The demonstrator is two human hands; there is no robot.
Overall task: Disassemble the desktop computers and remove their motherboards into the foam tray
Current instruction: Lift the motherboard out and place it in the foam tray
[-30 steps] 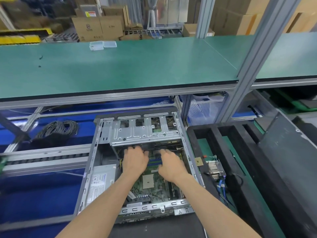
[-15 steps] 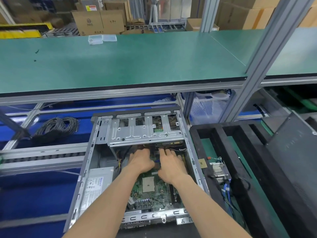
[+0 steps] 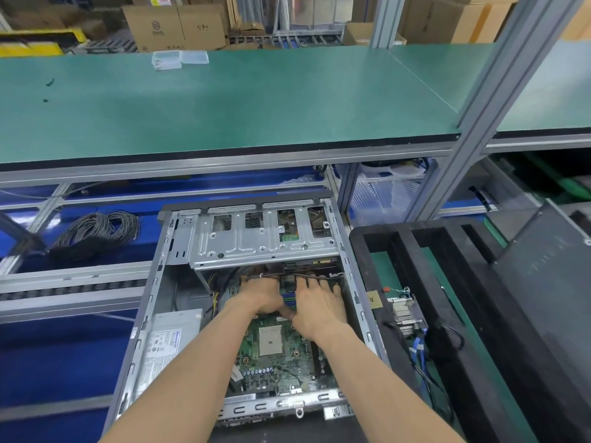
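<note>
An open grey desktop case (image 3: 150, 302) lies in front of me, its green motherboard (image 3: 271, 362) inside with a bare CPU socket (image 3: 270, 340). Both hands reach to the board's far end, just below the metal drive cage (image 3: 262, 241). My left hand (image 3: 260, 295) bends its fingers down onto the board, and their tips are hidden. My right hand (image 3: 319, 306) lies beside it with fingers spread forward over the blue memory slots (image 3: 289, 302), under a dark cable (image 3: 307, 275). The black foam tray (image 3: 399, 260) stands right of the case.
A power supply (image 3: 166, 343) fills the case's left side. In the tray lie a finned part (image 3: 404, 311) and blue cables. A dark panel (image 3: 550, 270) leans at the right. A cable coil (image 3: 96, 231) lies at the left, and a green shelf (image 3: 224, 100) hangs overhead.
Both hands have slid a little farther along the board toward the drive cage and closer together. The motherboard has not moved in the case.
</note>
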